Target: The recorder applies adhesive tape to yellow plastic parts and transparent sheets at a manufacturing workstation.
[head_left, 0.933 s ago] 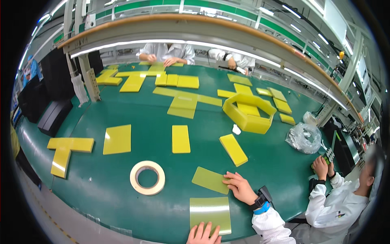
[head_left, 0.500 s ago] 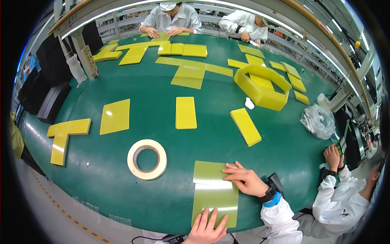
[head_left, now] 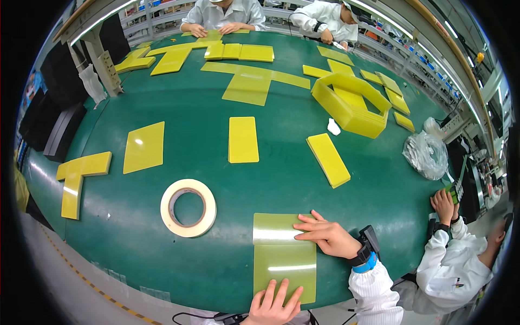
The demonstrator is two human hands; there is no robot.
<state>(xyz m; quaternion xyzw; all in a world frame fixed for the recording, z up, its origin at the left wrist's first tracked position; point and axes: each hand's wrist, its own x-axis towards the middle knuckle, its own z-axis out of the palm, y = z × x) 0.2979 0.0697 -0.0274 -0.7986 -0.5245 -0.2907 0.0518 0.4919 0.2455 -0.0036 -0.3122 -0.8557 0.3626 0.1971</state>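
Here the sheet (head_left: 284,254) lies at the near table (head_left: 216,135) edge, long axis running 12 to 6, right hand (head_left: 325,235) flat and unclenched on its 2 o'clock edge, left hand (head_left: 273,303) spread open at 6.

- a wide green table (head_left: 162,114) fills most of the frame, its far edge curving along the top.
- a pale grey floor (head_left: 65,281) with a thin yellow dashed line runs across the lower left corner.
- dark flat panels (head_left: 59,132) stand stacked at the left edge.
- a grey metal post (head_left: 100,57) rises at the upper left.
- metal racks (head_left: 433,59) and long strip lights line the upper right.
- bright overhead light glares on the table's surface.
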